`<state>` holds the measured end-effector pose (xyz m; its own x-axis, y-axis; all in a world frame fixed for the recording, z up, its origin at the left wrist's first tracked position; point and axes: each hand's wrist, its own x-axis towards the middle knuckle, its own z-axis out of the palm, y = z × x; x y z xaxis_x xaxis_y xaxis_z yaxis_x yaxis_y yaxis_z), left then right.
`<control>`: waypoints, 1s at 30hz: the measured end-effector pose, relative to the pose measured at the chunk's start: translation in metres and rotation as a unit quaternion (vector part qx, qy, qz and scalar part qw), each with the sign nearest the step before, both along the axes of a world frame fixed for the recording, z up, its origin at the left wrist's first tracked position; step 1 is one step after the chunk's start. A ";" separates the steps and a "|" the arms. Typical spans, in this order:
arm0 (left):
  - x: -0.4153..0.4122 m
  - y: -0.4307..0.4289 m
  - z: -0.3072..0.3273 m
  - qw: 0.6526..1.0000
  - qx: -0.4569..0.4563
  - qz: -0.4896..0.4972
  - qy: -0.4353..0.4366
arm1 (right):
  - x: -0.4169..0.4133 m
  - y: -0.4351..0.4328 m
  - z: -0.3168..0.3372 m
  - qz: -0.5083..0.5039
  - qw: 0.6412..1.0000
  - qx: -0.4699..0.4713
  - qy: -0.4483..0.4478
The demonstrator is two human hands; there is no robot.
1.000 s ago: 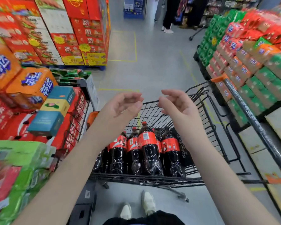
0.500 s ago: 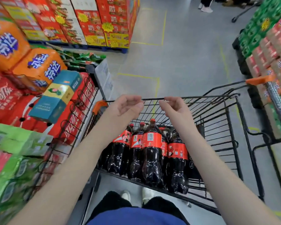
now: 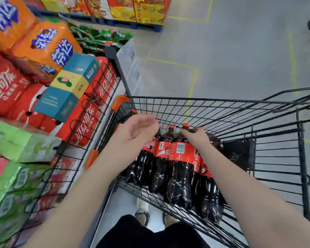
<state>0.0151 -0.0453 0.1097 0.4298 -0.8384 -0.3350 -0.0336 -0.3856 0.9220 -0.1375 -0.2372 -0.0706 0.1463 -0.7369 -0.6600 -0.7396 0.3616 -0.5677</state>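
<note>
The grey floor (image 3: 240, 51), marked with yellow lines, spreads beyond the black wire shopping cart (image 3: 204, 100). Far beyond the cart's left corner stands a pallet stack of red and yellow cartons (image 3: 132, 9). Left of the cart is a wire rack (image 3: 113, 83) that holds red cola cartons (image 3: 86, 120) packed side by side. Behind them, farther from the cart, lie orange cartons (image 3: 43, 45), and green wrapped packs (image 3: 13, 140) lie nearer the person. A teal and yellow box (image 3: 68, 86) lies tilted on top of the red cartons.

In the cart, against its near left side, stands a cluster of dark cola bottles (image 3: 179, 169) with red labels. They are upright and pressed together, and the rest of the basket to their right shows bare wire.

The left hand (image 3: 138, 130) hovers over the left bottles of the cart, palm turned inward. Its fingers are loose and apart from the thumb, and it holds nothing. The right hand (image 3: 198, 136) lies back-up on the bottle shoulders, fingers reaching past the red caps (image 3: 185, 125). Blur hides whether it grips a neck or only rests there.
</note>
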 end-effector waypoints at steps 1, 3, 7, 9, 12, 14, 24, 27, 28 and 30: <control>0.003 0.001 -0.006 1.000 0.005 0.005 0.003 | 0.002 -0.001 -0.008 0.003 1.000 0.007 0.011; 0.006 0.003 -0.014 1.000 0.018 0.016 0.012 | 0.008 -0.002 -0.019 0.008 0.999 0.020 0.032; 0.013 0.004 -0.027 0.999 0.033 0.020 0.016 | 0.022 -0.009 -0.038 0.032 0.997 0.046 0.059; 0.017 0.003 -0.031 0.999 0.044 0.017 0.016 | 0.029 -0.014 -0.043 0.040 0.996 0.056 0.063; 0.021 0.001 -0.039 0.998 0.059 0.007 0.016 | 0.035 -0.024 -0.049 0.023 0.994 0.089 0.063; 0.021 0.000 -0.044 0.997 0.074 0.004 0.018 | 0.037 -0.028 -0.051 0.011 0.992 0.106 0.064; 0.000 -0.017 -0.089 0.980 0.191 -0.033 0.048 | 0.037 -0.026 -0.053 -0.002 0.994 0.093 0.064; -0.013 -0.013 -0.120 0.970 0.229 -0.065 0.056 | 0.034 -0.024 -0.051 -0.004 0.995 0.085 0.054; -0.016 -0.011 -0.130 0.966 0.238 -0.075 0.062 | 0.032 -0.024 -0.049 -0.004 0.995 0.089 0.051; -0.023 -0.007 -0.148 0.958 0.260 -0.097 0.076 | 0.028 -0.022 -0.047 -0.003 0.995 0.089 0.043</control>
